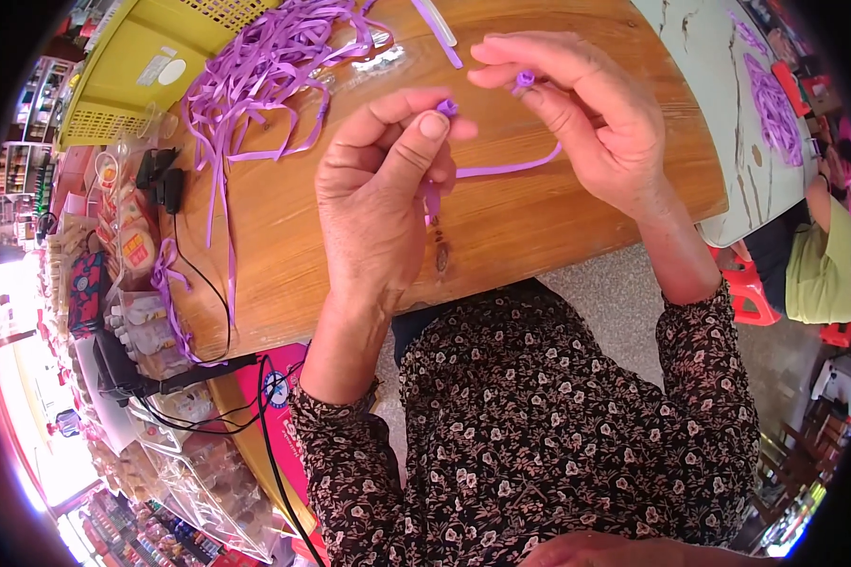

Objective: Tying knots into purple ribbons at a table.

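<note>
**Two purple ribbon knots held apart above the wooden table**

Above the middle of the wooden table [539, 227], a small purple ribbon knot [447, 109] is pinched by the left hand [378, 180], with thumb and forefinger closed together on it. A second purple knot [525, 79] is held by the right hand [586, 113], farther toward the table's right side and slightly farther from its near edge. There the knot is trapped at the thumb tip, beneath curved, loosely spread fingers; how firmly it is gripped cannot be told.

The two knots are separated by a short open gap, in which the left knot is set to the left of the right fingertips and a little nearer the table's near edge. Each is reached most closely by the hand on its own side. Below them, over the table, a flat ribbon strip [511, 170] is stretched roughly left to right, its long axis bent upward at the right end, where it is hidden by the right hand. Whether it is joined to the second knot cannot be told.

At the table's far left, a tangled ribbon heap [255, 76] is piled against a yellow-green basket [184, 42].
</note>
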The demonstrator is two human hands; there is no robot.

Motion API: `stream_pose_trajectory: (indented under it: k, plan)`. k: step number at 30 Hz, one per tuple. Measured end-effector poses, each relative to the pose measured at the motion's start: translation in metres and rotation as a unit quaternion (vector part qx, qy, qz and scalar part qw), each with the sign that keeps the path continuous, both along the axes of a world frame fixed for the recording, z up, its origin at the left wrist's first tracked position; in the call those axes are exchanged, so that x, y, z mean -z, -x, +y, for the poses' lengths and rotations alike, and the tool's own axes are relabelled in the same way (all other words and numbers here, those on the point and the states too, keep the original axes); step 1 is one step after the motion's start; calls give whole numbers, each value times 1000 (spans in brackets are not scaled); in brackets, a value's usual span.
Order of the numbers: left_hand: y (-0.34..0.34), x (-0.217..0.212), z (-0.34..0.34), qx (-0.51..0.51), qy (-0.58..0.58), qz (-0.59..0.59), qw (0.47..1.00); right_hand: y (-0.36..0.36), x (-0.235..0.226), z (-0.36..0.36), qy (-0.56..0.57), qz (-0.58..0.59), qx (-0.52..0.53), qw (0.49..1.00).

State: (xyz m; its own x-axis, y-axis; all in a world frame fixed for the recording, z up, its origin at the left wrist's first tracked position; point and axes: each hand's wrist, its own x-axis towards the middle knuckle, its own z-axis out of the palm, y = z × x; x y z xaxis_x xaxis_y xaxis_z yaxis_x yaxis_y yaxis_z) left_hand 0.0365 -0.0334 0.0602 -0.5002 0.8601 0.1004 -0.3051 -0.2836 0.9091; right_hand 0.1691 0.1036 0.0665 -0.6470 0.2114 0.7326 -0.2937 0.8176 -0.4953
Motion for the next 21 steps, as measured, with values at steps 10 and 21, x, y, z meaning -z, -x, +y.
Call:
stream_pose_trajectory:
  k: [10,21]
  plan:
    - [-2,9,7,2,-34,-59,998,7,14,8,276,13,-115,954]
    - [-3,15,16,-7,-20,-75,997,12,14,7,103,-18,-55,993]
